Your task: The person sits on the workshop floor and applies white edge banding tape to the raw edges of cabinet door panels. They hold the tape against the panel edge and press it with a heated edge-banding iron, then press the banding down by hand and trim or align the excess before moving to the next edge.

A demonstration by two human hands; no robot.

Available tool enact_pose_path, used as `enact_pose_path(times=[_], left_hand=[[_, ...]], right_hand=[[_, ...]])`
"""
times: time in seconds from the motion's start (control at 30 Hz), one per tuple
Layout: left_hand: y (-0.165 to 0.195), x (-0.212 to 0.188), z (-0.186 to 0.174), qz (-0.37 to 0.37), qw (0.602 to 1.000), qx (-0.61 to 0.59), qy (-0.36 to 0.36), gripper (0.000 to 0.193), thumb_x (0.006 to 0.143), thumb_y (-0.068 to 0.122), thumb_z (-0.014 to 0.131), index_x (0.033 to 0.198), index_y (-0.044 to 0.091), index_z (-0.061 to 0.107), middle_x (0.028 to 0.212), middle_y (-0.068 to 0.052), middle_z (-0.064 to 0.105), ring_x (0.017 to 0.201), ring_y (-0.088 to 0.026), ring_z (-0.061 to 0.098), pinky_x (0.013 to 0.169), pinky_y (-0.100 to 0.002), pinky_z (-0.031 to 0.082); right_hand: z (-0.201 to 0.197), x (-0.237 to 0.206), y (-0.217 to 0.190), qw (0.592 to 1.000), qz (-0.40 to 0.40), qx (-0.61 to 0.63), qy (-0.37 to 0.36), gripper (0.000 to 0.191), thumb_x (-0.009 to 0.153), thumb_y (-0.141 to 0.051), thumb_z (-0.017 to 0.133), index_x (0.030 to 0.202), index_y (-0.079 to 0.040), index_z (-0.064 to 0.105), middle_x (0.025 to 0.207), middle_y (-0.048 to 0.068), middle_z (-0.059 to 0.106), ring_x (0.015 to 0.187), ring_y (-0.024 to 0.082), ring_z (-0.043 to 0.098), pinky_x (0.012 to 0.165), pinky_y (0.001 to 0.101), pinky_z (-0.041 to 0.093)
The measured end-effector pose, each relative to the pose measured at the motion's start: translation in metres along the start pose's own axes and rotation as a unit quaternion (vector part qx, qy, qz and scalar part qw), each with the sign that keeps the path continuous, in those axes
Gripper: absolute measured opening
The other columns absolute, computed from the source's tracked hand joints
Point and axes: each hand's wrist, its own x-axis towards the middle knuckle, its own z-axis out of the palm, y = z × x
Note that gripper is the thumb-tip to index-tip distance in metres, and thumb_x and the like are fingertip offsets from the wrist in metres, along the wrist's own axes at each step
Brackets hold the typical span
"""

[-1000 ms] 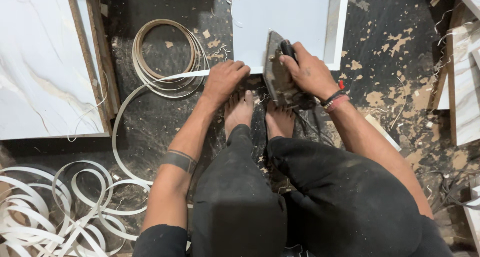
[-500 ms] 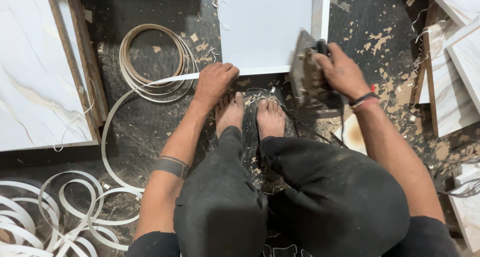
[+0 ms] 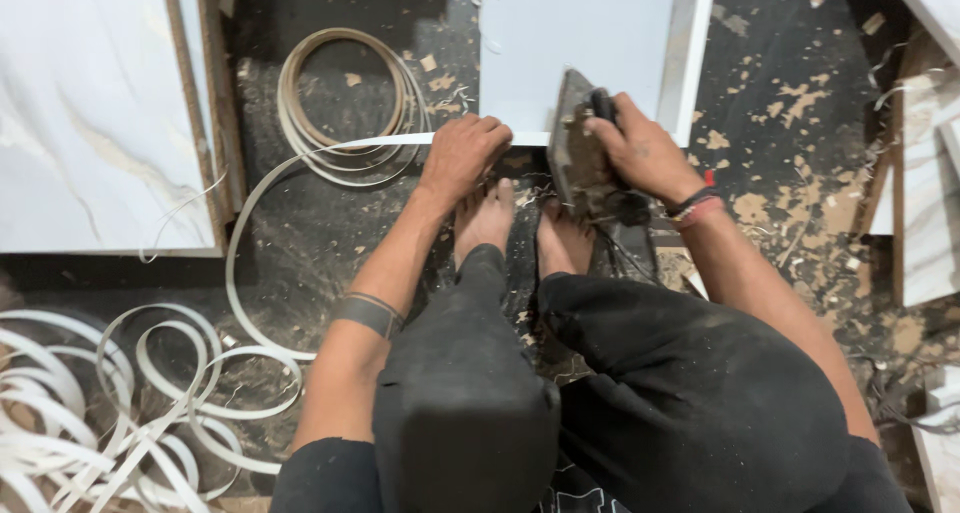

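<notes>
Against the white panel's (image 3: 580, 43) edge, a grimy grey iron (image 3: 580, 158), tilted.

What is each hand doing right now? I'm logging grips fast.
Left hand: fingers curled, pressing the white edge strip against the white panel.
Right hand: closed around the iron.

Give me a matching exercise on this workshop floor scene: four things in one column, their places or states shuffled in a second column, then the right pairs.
Things:
1. right hand
2. left hand
3. tan coil
4. marbled panel

Places or states:
A. lying looped on the floor, beyond the left hand
B. gripping the iron
C. flat at the far left
D. pressing the white strip at the white board edge

Pairs: 1-B, 2-D, 3-A, 4-C
</notes>
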Motion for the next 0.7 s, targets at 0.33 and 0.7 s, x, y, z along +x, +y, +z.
enact_pose_path(times=[0.33,0.7], left_hand=[[-0.034,-0.023,-0.023,-0.146,0.981,-0.124,0.029,0.016,0.091,0.023,0.073,0.1,0.01,0.077,0.096,-0.008,0.075,0.095,-0.03,0.068,0.084,-0.045,0.049],[-0.045,-0.017,0.0,-0.214,0.972,-0.099,-0.02,0.011,0.088,0.023,0.072,0.09,0.013,0.074,0.091,-0.004,0.075,0.095,-0.025,0.069,0.099,-0.056,0.032]], right_hand=[[0.048,0.022,-0.061,0.998,-0.046,-0.022,-0.045,0.046,0.105,-0.045,0.052,0.125,-0.004,0.044,0.09,0.033,0.068,0.089,0.055,0.065,0.075,0.0586,0.049],[0.054,0.027,-0.066,0.996,-0.058,-0.047,-0.038,0.044,0.107,-0.044,0.052,0.118,-0.003,0.044,0.09,0.033,0.066,0.087,0.056,0.063,0.073,0.0592,0.048]])
